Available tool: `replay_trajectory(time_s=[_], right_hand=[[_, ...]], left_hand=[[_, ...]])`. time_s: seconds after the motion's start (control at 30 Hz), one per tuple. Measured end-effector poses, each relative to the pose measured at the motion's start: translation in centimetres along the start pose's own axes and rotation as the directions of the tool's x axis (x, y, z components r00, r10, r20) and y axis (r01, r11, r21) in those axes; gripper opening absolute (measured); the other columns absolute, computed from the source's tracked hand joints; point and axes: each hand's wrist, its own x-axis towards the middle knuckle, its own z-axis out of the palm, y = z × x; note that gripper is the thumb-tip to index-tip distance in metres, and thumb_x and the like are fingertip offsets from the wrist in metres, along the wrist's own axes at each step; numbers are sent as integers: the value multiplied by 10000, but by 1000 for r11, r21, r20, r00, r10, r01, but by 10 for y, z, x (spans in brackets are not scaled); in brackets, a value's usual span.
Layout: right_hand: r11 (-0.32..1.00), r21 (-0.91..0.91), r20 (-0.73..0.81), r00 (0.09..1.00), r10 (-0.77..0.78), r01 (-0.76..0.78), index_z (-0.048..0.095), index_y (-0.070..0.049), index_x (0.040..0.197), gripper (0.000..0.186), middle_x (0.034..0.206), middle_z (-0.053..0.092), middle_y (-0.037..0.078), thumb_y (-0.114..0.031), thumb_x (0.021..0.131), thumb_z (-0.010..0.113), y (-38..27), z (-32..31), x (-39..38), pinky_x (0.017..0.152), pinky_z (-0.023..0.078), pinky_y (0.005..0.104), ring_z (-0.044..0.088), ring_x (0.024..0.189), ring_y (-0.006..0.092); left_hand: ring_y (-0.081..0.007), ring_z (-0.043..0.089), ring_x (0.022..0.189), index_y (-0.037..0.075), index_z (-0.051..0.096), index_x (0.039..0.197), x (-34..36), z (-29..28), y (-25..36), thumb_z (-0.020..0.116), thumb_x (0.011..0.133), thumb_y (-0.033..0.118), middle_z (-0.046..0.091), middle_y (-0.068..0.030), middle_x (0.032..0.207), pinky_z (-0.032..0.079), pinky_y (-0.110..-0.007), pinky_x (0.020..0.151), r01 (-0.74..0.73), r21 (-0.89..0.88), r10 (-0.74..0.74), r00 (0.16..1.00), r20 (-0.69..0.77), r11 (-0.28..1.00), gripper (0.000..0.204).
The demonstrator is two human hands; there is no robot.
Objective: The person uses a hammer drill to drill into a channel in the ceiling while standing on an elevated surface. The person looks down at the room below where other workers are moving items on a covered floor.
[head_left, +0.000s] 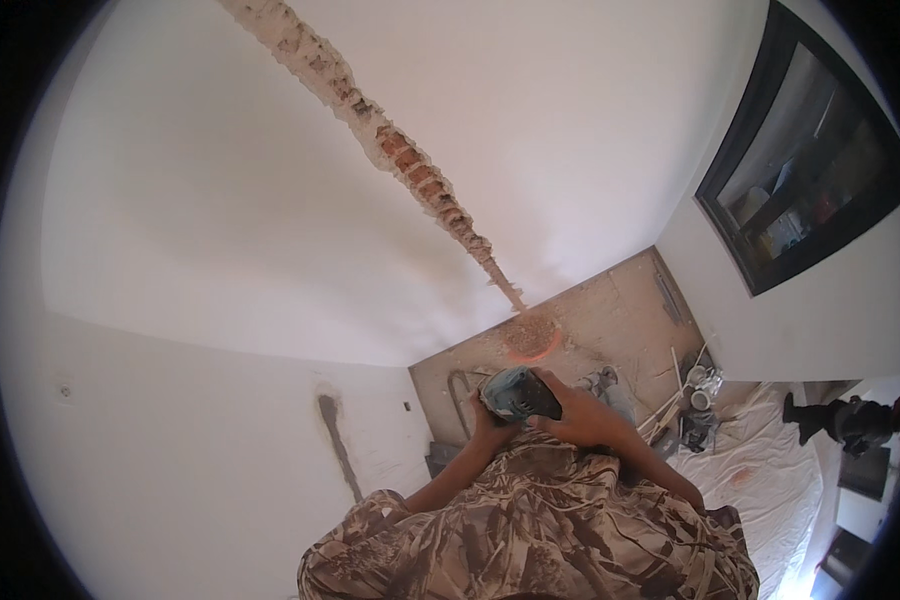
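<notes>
Close in front of my body, both hands hold a teal-and-black power tool [518, 394]; its exact kind does not show. My left hand [490, 430] is closed round its left side and lower part. My right hand [567, 412] grips the dark part on the right, fingers wrapped over it. Beyond the tool, a rough channel [410, 165] of broken plaster and bare brick runs down the white wall [220, 180] to the floor. Rubble [532, 332] with an orange-red curved edge lies at the channel's foot. The tool's working end cannot be made out.
White cloth sheeting [760, 490] covers the floor at right, beside a clutter of tools and a white container [702, 398]. Another person in dark clothes [855, 424] stands at far right. A black-framed window [810, 150] is upper right. A second groove [338, 445] marks the left wall.
</notes>
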Motion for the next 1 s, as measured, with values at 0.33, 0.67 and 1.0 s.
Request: replay_trajectory(time_s=[0.33, 0.67, 1.0], right_hand=[[995, 15, 24, 994, -103, 103, 224, -78, 1500, 820, 1165, 612, 316, -373, 870, 659, 14, 0, -6, 951, 463, 476, 603, 1101, 458], [997, 11, 112, 990, -80, 79, 201, -75, 1514, 841, 1262, 572, 297, -396, 883, 657, 15, 7, -8, 988, 441, 477, 577, 1161, 432], [986, 3, 3, 986, -164, 164, 183, -66, 1527, 859, 1352, 522, 271, -398, 891, 656, 28, 30, -13, 1063, 397, 452, 522, 1256, 393]], left_hand=[[-210, 495, 1284, 56, 291, 1402, -23, -8, -11, 729, 814, 177, 497, -84, 1400, 302, -432, 1129, 131, 859, -82, 991, -104, 495, 744], [-190, 404, 1344, 229, 475, 1361, -41, 7, -4, 452, 966, 403, 520, 13, 1408, 125, -519, 1107, 158, 987, -143, 978, -152, 34, 433], [-249, 399, 1345, 138, 470, 1350, -50, 2, -7, 534, 897, 415, 505, -56, 1406, 172, -510, 1132, 77, 579, -3, 992, -128, 811, 534]])
